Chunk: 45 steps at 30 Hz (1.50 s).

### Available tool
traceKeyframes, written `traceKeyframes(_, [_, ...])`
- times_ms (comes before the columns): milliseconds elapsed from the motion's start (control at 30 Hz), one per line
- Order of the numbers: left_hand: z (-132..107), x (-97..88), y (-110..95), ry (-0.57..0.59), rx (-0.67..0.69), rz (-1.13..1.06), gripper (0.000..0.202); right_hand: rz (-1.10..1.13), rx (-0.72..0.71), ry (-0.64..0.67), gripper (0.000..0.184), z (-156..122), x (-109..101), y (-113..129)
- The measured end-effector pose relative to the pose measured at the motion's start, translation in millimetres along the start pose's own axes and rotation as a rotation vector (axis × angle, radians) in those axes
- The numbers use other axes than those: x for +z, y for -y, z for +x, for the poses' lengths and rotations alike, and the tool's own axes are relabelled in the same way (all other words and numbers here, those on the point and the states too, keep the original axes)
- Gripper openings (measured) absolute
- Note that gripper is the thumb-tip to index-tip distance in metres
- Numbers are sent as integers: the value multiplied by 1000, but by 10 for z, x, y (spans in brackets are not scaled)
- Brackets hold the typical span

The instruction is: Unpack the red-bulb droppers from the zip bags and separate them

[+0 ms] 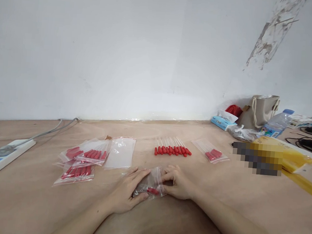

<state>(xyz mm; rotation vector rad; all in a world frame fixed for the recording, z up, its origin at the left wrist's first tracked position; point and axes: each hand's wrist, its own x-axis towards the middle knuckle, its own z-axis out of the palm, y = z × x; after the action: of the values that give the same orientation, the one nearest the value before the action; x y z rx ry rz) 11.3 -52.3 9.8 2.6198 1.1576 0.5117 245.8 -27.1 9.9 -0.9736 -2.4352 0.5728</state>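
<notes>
A clear zip-lock bag [150,182] lies flat in front of me with a red piece [153,191] in it or under its film. My left hand [127,194] rests on the bag's left side, thumb and fingers stretched out and apart. At the bag's right edge, my right hand [177,182] is closed, its thumb and fingers pinching the plastic. Beyond the hands is a row of thin white sticks with red ends [172,150]. Filled bags of red pieces [79,161] overlap at the left, beside a flat stack of clear bags [120,153].
Another filled bag [212,153] lies right of the row. A white power strip [13,152] with a grey cord is at the left. Along the right are a tissue pack [223,122], a beige bag [258,111], a plastic bottle [278,122], a yellow package [294,156] and black cables.
</notes>
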Motion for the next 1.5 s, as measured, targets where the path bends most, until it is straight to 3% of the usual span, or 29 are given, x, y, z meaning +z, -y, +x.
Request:
traceKeyframes(167, [5, 9, 3, 16, 9, -9, 56, 59, -40, 26, 19, 14, 41, 22])
traceKeyframes(367, [-1, 32, 32, 6, 38, -18, 57, 201, -27, -71, 5, -31, 56, 85])
traceKeyframes(500, [1, -11, 0, 14, 16, 7, 57, 330, 172, -151, 12, -40, -21, -32])
traceKeyframes(567, [11, -37, -19, 43, 20, 22, 56, 448, 266, -209, 20, -46, -112, -149])
traceKeyframes(700, [27, -55, -20, 119, 38, 83, 49, 694, 322, -408, 31, -74, -366, -407])
traceKeyframes(867, [27, -51, -9, 156, 39, 121, 47, 712, 311, -756, 34, -65, -544, -633])
traceKeyframes(1067, [20, -55, -31, 145, -16, 76, 41, 708, 253, -840, 31, 42, -614, -667])
traceKeyframes(1167, [24, -69, -30, 96, -94, -39, 39, 632, 250, -886, 30, 113, -607, -722])
traceKeyframes(1267, [36, -73, -17, -4, -216, -199, 39, 383, 260, -889, 28, 188, -511, -826])
traceKeyframes(1367, [52, -47, 10, -108, -263, -265, 34, 118, 232, -798, 22, 242, -379, -902])
traceKeyframes(1500, [65, 4, 58, -236, -257, -165, 20, -133, 212, -636, 18, 257, -293, -866])
